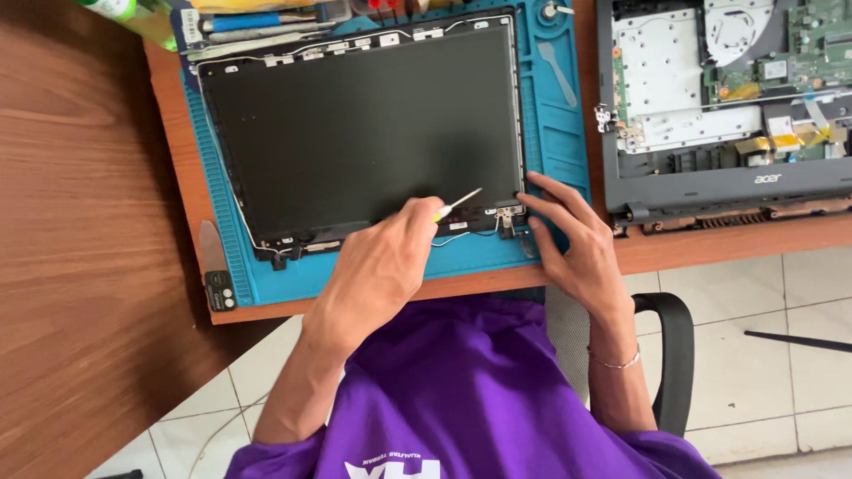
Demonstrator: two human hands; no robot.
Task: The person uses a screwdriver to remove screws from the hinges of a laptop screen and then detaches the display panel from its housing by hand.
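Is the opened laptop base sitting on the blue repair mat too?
No, the laptop base lies on bare wood beside the blue mat.

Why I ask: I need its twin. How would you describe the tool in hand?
On the blue mat lies a dark laptop screen panel. At its near edge the left hand holds a thin screwdriver, the only yellow-collared, silver-shafted tool.

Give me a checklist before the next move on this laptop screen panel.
1. Left hand grips the thin yellow-handled screwdriver: ok.
2. Screwdriver tip seated in a screw: cannot tell.
3. Right hand steadies the black laptop display panel at the corner by the silver metal hinge: ok.
4. Panel lies flat on the blue silicone work mat: ok.
5. Thin white cable clear of the screwdriver tip: ok.
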